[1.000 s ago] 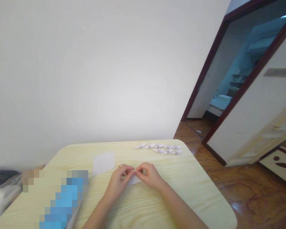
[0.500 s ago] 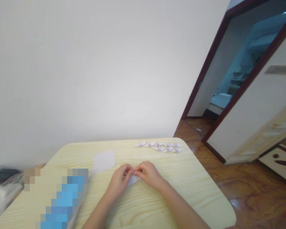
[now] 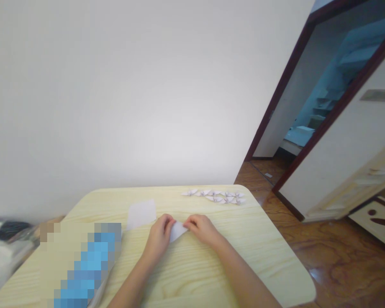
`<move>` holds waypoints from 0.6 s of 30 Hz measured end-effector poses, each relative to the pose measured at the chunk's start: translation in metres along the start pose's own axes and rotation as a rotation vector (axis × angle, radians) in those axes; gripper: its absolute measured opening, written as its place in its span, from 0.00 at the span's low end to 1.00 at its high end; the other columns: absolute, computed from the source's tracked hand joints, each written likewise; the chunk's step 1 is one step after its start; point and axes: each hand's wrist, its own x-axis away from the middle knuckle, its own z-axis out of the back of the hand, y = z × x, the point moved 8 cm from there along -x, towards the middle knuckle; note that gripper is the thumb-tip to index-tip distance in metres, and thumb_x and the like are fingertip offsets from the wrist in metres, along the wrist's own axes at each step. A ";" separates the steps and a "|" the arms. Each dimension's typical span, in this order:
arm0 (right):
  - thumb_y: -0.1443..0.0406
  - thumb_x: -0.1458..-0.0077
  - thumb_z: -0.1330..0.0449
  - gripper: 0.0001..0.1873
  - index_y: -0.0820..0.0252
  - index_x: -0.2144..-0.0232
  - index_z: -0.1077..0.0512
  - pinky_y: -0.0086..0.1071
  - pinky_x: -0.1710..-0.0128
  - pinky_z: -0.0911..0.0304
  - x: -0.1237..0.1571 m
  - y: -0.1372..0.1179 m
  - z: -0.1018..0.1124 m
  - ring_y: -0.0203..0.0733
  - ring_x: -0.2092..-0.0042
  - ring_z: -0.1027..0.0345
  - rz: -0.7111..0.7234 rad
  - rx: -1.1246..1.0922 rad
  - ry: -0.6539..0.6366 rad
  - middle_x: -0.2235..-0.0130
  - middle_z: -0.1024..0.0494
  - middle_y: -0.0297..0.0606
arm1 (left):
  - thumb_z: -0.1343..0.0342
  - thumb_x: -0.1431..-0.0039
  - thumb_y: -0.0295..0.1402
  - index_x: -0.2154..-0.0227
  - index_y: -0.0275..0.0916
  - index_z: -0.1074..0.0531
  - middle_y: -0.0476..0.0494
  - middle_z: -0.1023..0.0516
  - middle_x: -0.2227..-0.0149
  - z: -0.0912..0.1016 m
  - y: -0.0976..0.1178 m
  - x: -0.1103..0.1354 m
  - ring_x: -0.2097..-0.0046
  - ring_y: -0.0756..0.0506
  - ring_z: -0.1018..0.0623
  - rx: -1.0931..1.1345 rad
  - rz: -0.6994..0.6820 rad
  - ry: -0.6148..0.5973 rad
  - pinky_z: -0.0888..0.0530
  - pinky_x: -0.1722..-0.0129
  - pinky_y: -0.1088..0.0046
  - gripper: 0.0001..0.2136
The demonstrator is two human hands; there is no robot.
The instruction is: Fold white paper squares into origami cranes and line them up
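Note:
A folded white paper piece (image 3: 178, 231), roughly triangular, lies on the table between my hands. My left hand (image 3: 159, 238) pinches its left end, and my right hand (image 3: 202, 229) holds its right end with the fingertips. Just beyond my left hand lies a flat square white paper sheet (image 3: 141, 214). A double row of several small white origami cranes (image 3: 214, 196) stands near the far edge of the pale wood table (image 3: 263, 256).
A pixelated blue-and-beige patch (image 3: 86, 261) covers the table's near left. Soft items (image 3: 3, 252) show beyond the left edge. A white wall rises behind the table. To the right are a brown wooden floor (image 3: 340, 265) and an open door (image 3: 336, 145).
My hands have drawn slightly apart, and more of the folded paper shows between them as a pale triangle. The camera view has shifted slightly.

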 end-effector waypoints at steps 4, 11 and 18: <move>0.58 0.49 0.45 0.12 0.58 0.77 0.28 0.25 0.74 0.51 -0.002 0.008 0.000 0.34 0.72 0.37 -0.063 0.170 -0.008 0.75 0.26 0.33 | 0.56 0.47 0.37 0.76 0.39 0.37 0.49 0.31 0.78 0.000 -0.004 -0.001 0.73 0.47 0.30 0.024 0.034 0.023 0.33 0.72 0.72 0.09; 0.56 0.47 0.48 0.17 0.61 0.78 0.29 0.24 0.76 0.55 -0.003 0.013 0.003 0.31 0.75 0.41 -0.139 0.215 0.017 0.78 0.29 0.32 | 0.54 0.48 0.39 0.77 0.39 0.35 0.50 0.31 0.79 0.002 -0.013 -0.003 0.74 0.47 0.30 0.105 0.088 0.042 0.35 0.74 0.74 0.10; 0.57 0.47 0.49 0.19 0.63 0.82 0.32 0.24 0.78 0.57 -0.002 0.018 0.006 0.31 0.77 0.44 -0.183 0.129 0.063 0.81 0.34 0.30 | 0.51 0.50 0.41 0.77 0.38 0.33 0.50 0.30 0.79 0.002 -0.016 -0.003 0.75 0.48 0.31 0.197 0.102 0.065 0.36 0.74 0.74 0.11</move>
